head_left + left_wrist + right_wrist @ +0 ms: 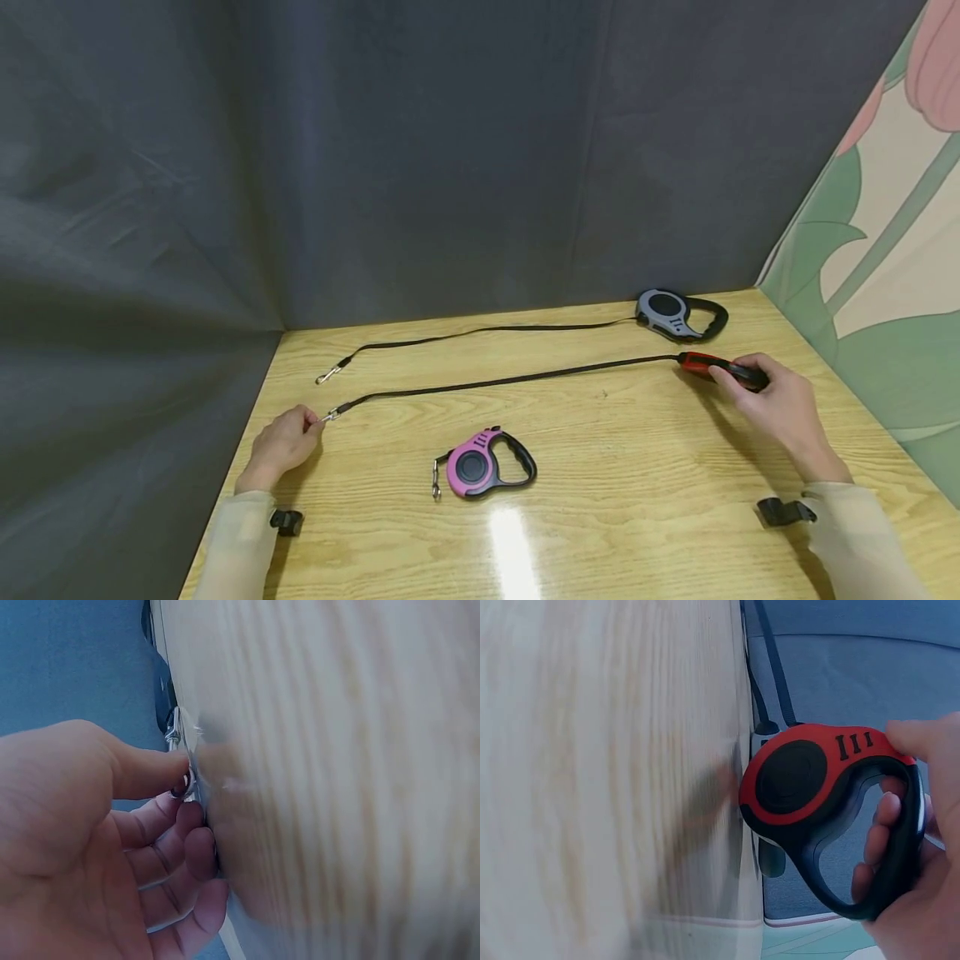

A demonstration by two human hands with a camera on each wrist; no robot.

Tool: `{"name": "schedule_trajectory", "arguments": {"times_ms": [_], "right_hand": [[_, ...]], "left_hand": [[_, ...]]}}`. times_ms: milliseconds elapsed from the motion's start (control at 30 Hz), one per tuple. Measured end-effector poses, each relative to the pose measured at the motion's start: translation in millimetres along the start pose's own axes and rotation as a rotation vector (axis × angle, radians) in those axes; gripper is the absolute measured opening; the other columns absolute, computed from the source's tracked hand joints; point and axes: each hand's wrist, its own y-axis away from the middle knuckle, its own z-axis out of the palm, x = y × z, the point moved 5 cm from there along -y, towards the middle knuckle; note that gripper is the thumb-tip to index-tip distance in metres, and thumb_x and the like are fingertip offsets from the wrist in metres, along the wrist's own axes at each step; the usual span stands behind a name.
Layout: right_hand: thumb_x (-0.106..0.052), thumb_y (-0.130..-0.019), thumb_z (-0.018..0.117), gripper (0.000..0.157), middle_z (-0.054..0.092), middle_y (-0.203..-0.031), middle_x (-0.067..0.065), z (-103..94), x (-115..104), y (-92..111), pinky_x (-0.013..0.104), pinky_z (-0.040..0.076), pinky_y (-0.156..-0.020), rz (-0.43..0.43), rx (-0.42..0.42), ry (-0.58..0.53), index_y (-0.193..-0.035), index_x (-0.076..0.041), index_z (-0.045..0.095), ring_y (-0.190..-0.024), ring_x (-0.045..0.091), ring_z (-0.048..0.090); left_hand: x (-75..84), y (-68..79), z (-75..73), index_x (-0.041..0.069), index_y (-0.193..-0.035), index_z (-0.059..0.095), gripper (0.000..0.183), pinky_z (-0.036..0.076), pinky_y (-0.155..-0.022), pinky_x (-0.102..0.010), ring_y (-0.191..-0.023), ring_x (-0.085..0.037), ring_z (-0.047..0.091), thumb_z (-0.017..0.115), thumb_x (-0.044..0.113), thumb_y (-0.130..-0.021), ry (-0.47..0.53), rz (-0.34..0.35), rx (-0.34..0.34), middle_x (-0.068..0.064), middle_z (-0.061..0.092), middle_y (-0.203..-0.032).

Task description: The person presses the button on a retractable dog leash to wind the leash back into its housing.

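Note:
My right hand (783, 404) grips the black handle of a red retractable dog leash (791, 776), its fingers curled through the loop, as the right wrist view shows. From its casing a black strap (517, 379) runs leftward across the table to a metal clip (180, 761). My left hand (283, 443) pinches that clip between thumb and fingers close to the tabletop. Behind lies a grey retractable leash (665, 312) with its own strap (480, 330) drawn out to the left. A pink retractable leash (471, 467) rests nearer the front, its strap short and its clip (436, 481) beside it.
The wooden table (600, 533) carries all the leashes. A dark grey curtain (450, 167) stands along the back and left. On the right is a flowered panel (885, 275). Each wrist bears a small black camera mount (287, 522).

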Motion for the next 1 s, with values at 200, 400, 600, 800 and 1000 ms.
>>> {"name": "schedule_trajectory", "arguments": {"times_ms": [200, 400, 600, 800, 1000], "right_hand": [[-0.042, -0.096, 0.077, 0.036, 0.070, -0.083, -0.002, 0.4, 1.0, 0.8, 0.019, 0.041, -0.059, 0.058, -0.045, 0.009, -0.102, -0.007, 0.076, -0.067, -0.006, 0.052], [-0.046, -0.097, 0.074, 0.039, 0.065, -0.078, -0.017, 0.3, 4.8, 1.8, 0.019, 0.041, -0.061, 0.118, -0.045, 0.007, -0.102, -0.008, 0.076, -0.067, -0.006, 0.052], [-0.050, -0.096, 0.075, 0.041, 0.058, -0.074, -0.028, 0.2, 7.7, 0.4, 0.020, 0.040, -0.062, 0.144, -0.030, 0.020, -0.099, -0.009, 0.077, -0.066, -0.007, 0.051], [-0.051, -0.096, 0.075, 0.041, 0.061, -0.072, -0.021, 0.2, 7.5, -2.0, 0.026, 0.039, -0.058, 0.150, -0.031, 0.032, -0.093, -0.010, 0.076, -0.064, -0.001, 0.050], [-0.053, -0.095, 0.075, 0.043, 0.061, -0.070, -0.019, -0.5, 6.3, -2.6, 0.027, 0.039, -0.057, 0.176, -0.025, 0.031, -0.091, -0.010, 0.075, -0.063, 0.000, 0.049]], "left_hand": [[-1.6, 6.2, 1.4, 0.006, -0.111, 0.062, 0.025, 0.037, -0.066, -0.036, -0.073, -0.022, 0.054, 0.053, 0.029, -0.112, 0.014, 0.021, 0.026, -0.007, 0.065, -0.090], [-1.9, 10.2, -1.5, 0.006, -0.109, 0.066, 0.030, 0.037, -0.062, -0.034, -0.067, -0.020, 0.054, 0.055, 0.034, -0.112, 0.037, 0.037, 0.104, -0.004, 0.064, -0.081], [-2.0, 11.5, -5.8, 0.007, -0.106, 0.071, 0.027, 0.039, -0.062, -0.033, -0.069, -0.019, 0.056, 0.063, 0.033, -0.109, 0.056, 0.036, 0.157, -0.005, 0.071, -0.085], [-0.2, 13.2, -12.4, 0.003, -0.104, 0.075, 0.021, 0.048, -0.066, -0.036, -0.076, -0.023, 0.066, 0.069, 0.024, -0.105, 0.060, 0.069, 0.239, -0.015, 0.077, -0.096], [-3.8, 15.8, -17.4, 0.006, -0.112, 0.076, 0.023, 0.051, -0.071, -0.049, -0.086, -0.032, 0.072, 0.066, 0.027, -0.107, 0.055, 0.025, 0.289, -0.018, 0.078, -0.106]]}}
